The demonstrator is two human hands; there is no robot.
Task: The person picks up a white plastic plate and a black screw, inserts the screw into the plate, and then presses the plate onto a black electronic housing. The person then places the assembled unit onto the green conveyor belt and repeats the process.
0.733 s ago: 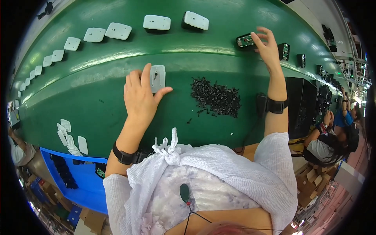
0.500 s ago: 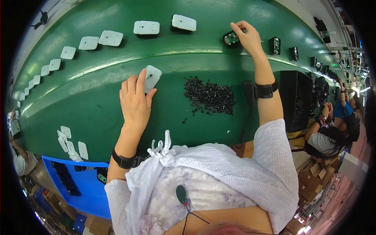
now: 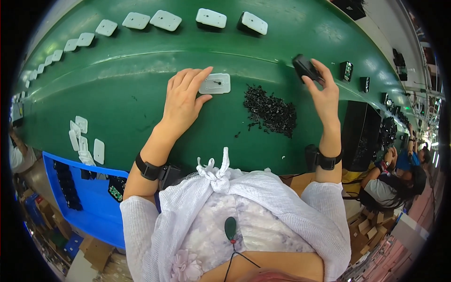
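My left hand [image 3: 183, 97] rests flat on the green belt [image 3: 141, 113], its fingertips touching a white rectangular plastic cover [image 3: 215, 83] that lies in front of me. My right hand [image 3: 321, 91] is raised above the belt and grips a small black box-shaped part [image 3: 304, 67] by its end. Between the two hands lies a heap of small black parts [image 3: 270, 111]. Both wrists carry black bands.
A row of white covers [image 3: 210, 18] runs along the far side of the belt. Several white covers [image 3: 84, 141] lie stacked at the left, above a blue bin [image 3: 94, 207] with black parts. More black units [image 3: 346, 70] sit at the right, where another person [image 3: 399, 178] is seated.
My right hand has lifted the black part off the far belt and drawn it back toward me. The left hand has slid the white cover round flat beside the black heap.
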